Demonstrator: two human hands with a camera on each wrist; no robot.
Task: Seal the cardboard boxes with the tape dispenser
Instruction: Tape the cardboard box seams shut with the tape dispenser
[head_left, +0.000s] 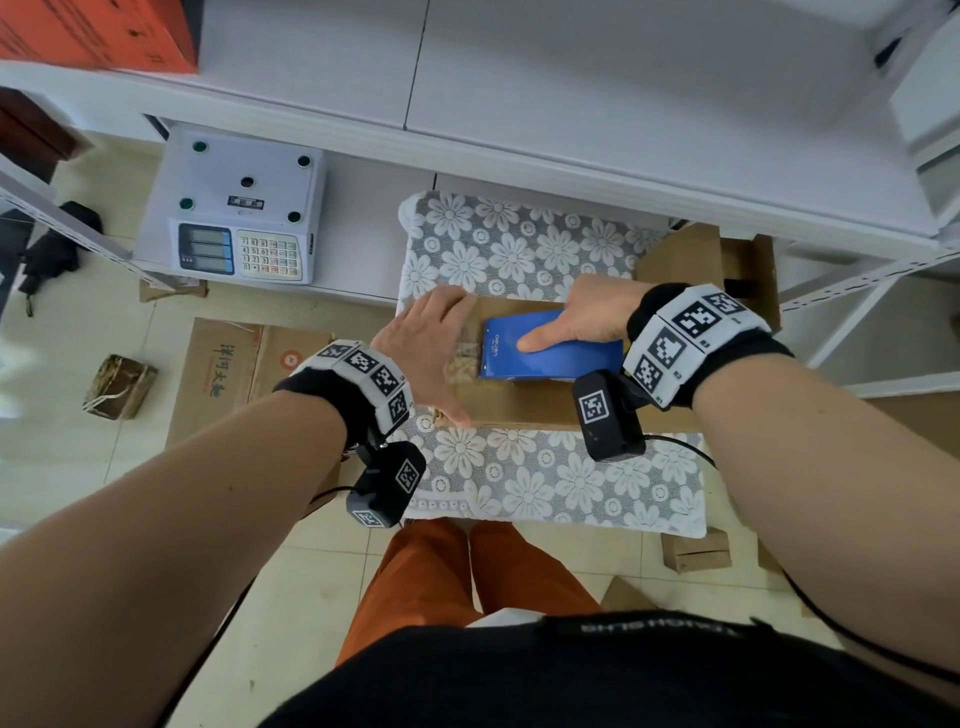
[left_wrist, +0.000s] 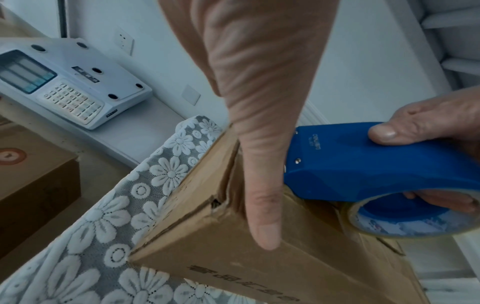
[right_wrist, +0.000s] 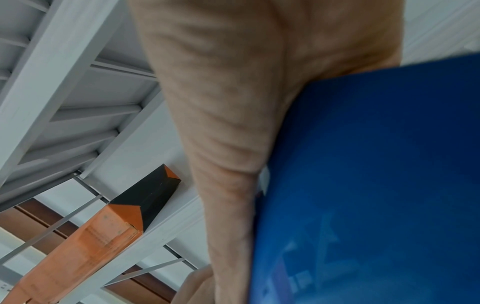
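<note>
A brown cardboard box (head_left: 519, 410) lies on a stool covered by a lace flower cloth (head_left: 545, 478). My left hand (head_left: 431, 343) lies flat on the box's left end with straight fingers. In the left wrist view its thumb (left_wrist: 262, 205) presses the top beside the end seam of the box (left_wrist: 233, 263). My right hand (head_left: 587, 317) grips a blue tape dispenser (head_left: 550, 348), thumb on top, and the dispenser sits on the box top just right of the left hand. The tape roll (left_wrist: 415, 220) touches the cardboard. The blue dispenser (right_wrist: 363, 185) fills the right wrist view.
A white electronic scale (head_left: 234, 218) sits on a low shelf at the back left. Flat cardboard boxes (head_left: 228, 374) and a small wrapped block (head_left: 119, 387) lie on the floor at left. An open carton (head_left: 727, 265) stands behind right, under metal shelving. An orange box (head_left: 93, 31) is top left.
</note>
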